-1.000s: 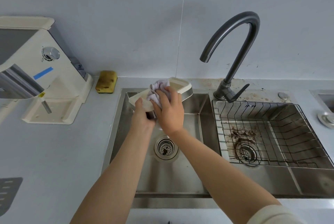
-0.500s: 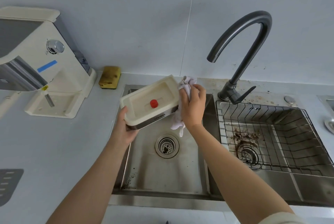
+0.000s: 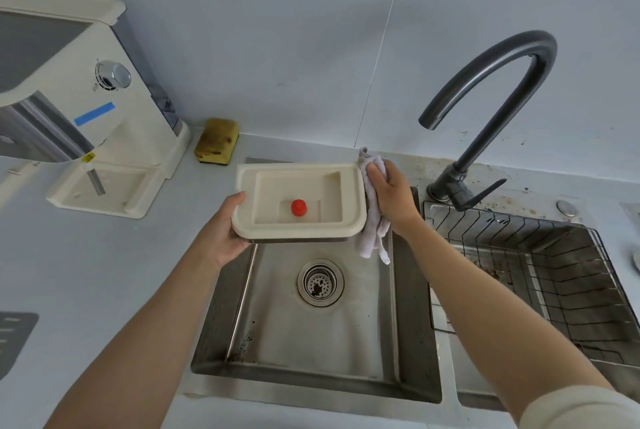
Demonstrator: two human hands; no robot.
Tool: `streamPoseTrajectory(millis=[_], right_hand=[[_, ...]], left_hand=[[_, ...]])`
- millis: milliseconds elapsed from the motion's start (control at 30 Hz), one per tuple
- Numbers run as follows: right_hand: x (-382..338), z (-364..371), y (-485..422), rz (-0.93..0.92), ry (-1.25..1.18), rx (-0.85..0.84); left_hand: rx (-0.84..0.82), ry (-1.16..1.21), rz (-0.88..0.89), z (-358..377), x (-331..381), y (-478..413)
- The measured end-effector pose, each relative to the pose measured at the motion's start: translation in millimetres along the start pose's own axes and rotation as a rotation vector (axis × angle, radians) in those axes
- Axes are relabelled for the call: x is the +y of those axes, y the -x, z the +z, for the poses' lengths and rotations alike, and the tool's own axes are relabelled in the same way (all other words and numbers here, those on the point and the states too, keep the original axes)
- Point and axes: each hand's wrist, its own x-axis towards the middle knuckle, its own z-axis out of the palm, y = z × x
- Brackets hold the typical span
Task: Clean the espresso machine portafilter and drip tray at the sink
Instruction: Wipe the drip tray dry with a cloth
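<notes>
On the head view, my left hand (image 3: pixel 225 228) grips the drip tray (image 3: pixel 298 168) by its left end: the thumb lies on the cream rim and the other fingers curl underneath, out of my sight. The tray is held nearly level above the far edge of the sink (image 3: pixel 322 342), open side up, with a small red float (image 3: pixel 299 207) standing in its recess, just to the right of my left thumb.

My right hand (image 3: pixel 391 196) is closed around a pale cloth (image 3: pixel 372 238) and presses it against the tray's right end. The fingers are curled together on the fabric, and loose tails of it hang below the palm into the basin.

Below both hands sits the round drain strainer (image 3: pixel 320 282) with dark specks on it. Right of my right-hand fingers stands the dark faucet (image 3: pixel 485 82), and beyond the wrist a wire rack (image 3: pixel 540 273) rests in the second basin, stained brown. Left of my left-hand fingers, well apart, is the espresso machine (image 3: pixel 69 99). A yellow sponge (image 3: pixel 216 141) lies on the counter between it and the tray, near the wall.
</notes>
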Motion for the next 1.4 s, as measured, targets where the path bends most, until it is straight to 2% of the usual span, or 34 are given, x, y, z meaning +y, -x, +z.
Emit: streamPoseTrajectory(millis=[267, 467, 600, 733, 867, 1067, 1200, 1400], right_hand=[[2.0, -4.5, -58.1, -0.163, 0.549, -0.268], [-11.4, 2.3, -111.2, -0.428, 1.066, -0.444], [-6.9, 31.8, -144.0, -0.633, 1.285, -0.513], [13.6, 60.5, -167.8, -0.671, 1.418, -0.599], [37.1, 79.5, -171.0, -0.518, 1.422, -0.674], [43.0, 83.1, -163.8, -0.290, 1.306, -0.653], [30.5, 76.0, -153.8, -0.139, 1.061, -0.588], [14.6, 34.1, -104.5, -0.127, 0.726, -0.528]], left_hand=[[0.069, 0.014, -0.031, -13.3, -9.1, -21.4], [0.118, -0.013, -0.082, -13.3, -22.0, -40.9], [0.098, -0.037, -0.127, -18.8, -26.1, -51.0], [0.069, -0.051, -0.135, -23.6, -25.7, -60.8], [0.091, -0.049, -0.143, -27.2, -25.8, -68.2], [0.066, -0.075, -0.145, -24.4, -33.3, -71.2], [0.024, -0.068, -0.127, -21.6, -32.3, -65.3], [0.054, -0.053, -0.088, -11.1, -18.4, -50.8]])
